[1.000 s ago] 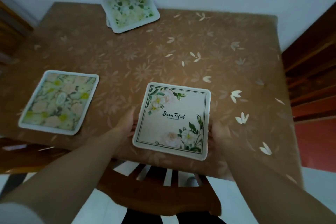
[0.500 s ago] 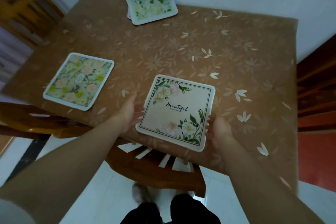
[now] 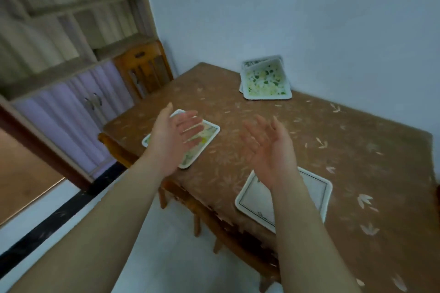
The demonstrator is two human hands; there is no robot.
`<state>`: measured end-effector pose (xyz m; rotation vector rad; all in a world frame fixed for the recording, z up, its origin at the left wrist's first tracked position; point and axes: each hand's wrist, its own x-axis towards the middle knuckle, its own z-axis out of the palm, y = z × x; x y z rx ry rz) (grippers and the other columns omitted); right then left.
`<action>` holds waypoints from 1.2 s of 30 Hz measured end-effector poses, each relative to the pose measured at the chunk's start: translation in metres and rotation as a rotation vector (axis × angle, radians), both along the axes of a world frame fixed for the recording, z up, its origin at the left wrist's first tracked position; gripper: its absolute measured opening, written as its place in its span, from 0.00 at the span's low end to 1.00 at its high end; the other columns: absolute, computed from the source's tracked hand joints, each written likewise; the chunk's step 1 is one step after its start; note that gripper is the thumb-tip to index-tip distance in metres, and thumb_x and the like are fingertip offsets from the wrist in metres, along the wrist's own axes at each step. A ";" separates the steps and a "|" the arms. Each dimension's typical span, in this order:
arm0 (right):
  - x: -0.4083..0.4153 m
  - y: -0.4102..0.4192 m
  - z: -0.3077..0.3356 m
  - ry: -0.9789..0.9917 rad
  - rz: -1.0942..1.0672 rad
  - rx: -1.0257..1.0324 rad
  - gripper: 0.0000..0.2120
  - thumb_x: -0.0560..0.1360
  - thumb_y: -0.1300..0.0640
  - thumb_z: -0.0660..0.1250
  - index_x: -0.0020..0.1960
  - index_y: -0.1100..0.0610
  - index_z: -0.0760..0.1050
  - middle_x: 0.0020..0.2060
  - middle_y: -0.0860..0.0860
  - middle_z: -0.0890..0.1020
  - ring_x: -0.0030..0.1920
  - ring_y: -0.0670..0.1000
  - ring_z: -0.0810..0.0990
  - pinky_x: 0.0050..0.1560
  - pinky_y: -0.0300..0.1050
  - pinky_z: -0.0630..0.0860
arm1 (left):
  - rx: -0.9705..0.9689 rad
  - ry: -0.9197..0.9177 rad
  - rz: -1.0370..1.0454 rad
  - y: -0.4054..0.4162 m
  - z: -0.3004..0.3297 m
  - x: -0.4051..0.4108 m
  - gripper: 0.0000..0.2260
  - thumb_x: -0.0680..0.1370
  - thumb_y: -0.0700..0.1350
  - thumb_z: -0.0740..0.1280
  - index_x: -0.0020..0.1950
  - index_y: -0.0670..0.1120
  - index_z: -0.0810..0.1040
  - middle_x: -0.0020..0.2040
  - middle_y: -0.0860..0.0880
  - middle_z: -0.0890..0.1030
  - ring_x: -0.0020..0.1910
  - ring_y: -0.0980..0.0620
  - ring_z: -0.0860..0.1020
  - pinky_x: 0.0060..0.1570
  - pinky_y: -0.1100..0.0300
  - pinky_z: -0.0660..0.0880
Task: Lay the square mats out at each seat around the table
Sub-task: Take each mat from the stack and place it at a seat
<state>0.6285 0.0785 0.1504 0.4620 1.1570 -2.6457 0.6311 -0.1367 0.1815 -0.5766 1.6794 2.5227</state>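
Your hands hang empty above a brown, leaf-patterned table set against a pale wall.

Your left hand (image 3: 172, 139) and right hand (image 3: 271, 150) float palm-in with fingers spread loose, gripping nothing. One floral mat (image 3: 207, 137) lies flat by the left edge, a white bordered mat (image 3: 316, 189) at the near edge, and the remaining mats (image 3: 264, 81) lean on the wall. A wooden chair (image 3: 142, 68) and shelving (image 3: 71, 31) stand at left.
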 end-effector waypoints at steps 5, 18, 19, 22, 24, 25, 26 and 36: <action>0.023 -0.138 0.073 0.202 0.047 -0.078 0.22 0.83 0.41 0.62 0.71 0.51 0.77 0.63 0.55 0.86 0.62 0.58 0.85 0.64 0.59 0.78 | -0.082 0.267 0.175 -0.137 0.086 0.065 0.28 0.84 0.63 0.52 0.65 0.45 0.80 0.62 0.45 0.85 0.61 0.47 0.84 0.62 0.48 0.77; 0.040 -0.433 0.134 0.328 0.312 -0.126 0.25 0.83 0.41 0.61 0.76 0.50 0.72 0.68 0.55 0.82 0.64 0.57 0.84 0.62 0.57 0.80 | -0.118 0.420 0.515 -0.411 0.136 0.154 0.27 0.82 0.63 0.55 0.64 0.46 0.81 0.60 0.46 0.87 0.59 0.48 0.85 0.59 0.48 0.78; 0.033 -0.447 0.131 0.332 0.322 -0.121 0.25 0.83 0.41 0.61 0.76 0.50 0.73 0.68 0.55 0.82 0.64 0.57 0.84 0.62 0.57 0.80 | -0.113 0.418 0.534 -0.425 0.132 0.151 0.27 0.82 0.63 0.55 0.65 0.45 0.81 0.59 0.46 0.87 0.59 0.48 0.85 0.59 0.48 0.78; 0.008 -0.488 0.120 0.337 0.352 -0.108 0.24 0.82 0.40 0.63 0.74 0.49 0.75 0.66 0.53 0.84 0.62 0.55 0.85 0.61 0.56 0.81 | -0.130 0.382 0.577 -0.463 0.116 0.134 0.27 0.81 0.63 0.56 0.65 0.46 0.82 0.59 0.46 0.87 0.58 0.48 0.85 0.59 0.47 0.78; -0.014 -0.513 0.110 0.338 0.374 -0.103 0.24 0.81 0.40 0.64 0.73 0.49 0.75 0.66 0.53 0.84 0.61 0.54 0.86 0.61 0.55 0.80 | -0.149 0.355 0.600 -0.486 0.108 0.114 0.27 0.81 0.63 0.56 0.65 0.46 0.82 0.59 0.46 0.87 0.58 0.47 0.85 0.60 0.46 0.77; -0.028 -0.526 0.105 0.338 0.382 -0.100 0.23 0.81 0.40 0.63 0.73 0.49 0.75 0.66 0.52 0.84 0.61 0.54 0.86 0.61 0.55 0.80 | -0.159 0.347 0.607 -0.498 0.106 0.100 0.27 0.82 0.63 0.56 0.65 0.45 0.82 0.59 0.46 0.87 0.58 0.47 0.85 0.60 0.46 0.77; -0.043 -0.538 0.101 0.338 0.390 -0.097 0.23 0.82 0.40 0.63 0.72 0.48 0.76 0.65 0.52 0.84 0.61 0.54 0.86 0.62 0.56 0.80 | -0.167 0.344 0.614 -0.509 0.104 0.085 0.27 0.82 0.63 0.55 0.65 0.45 0.81 0.59 0.46 0.87 0.58 0.47 0.85 0.60 0.46 0.77; -0.222 -0.616 0.089 0.299 0.328 -0.103 0.16 0.83 0.41 0.62 0.64 0.47 0.80 0.61 0.50 0.87 0.61 0.53 0.86 0.59 0.53 0.80 | -0.216 0.262 0.560 -0.581 0.112 -0.113 0.24 0.84 0.59 0.55 0.63 0.44 0.82 0.57 0.45 0.88 0.58 0.46 0.85 0.56 0.48 0.78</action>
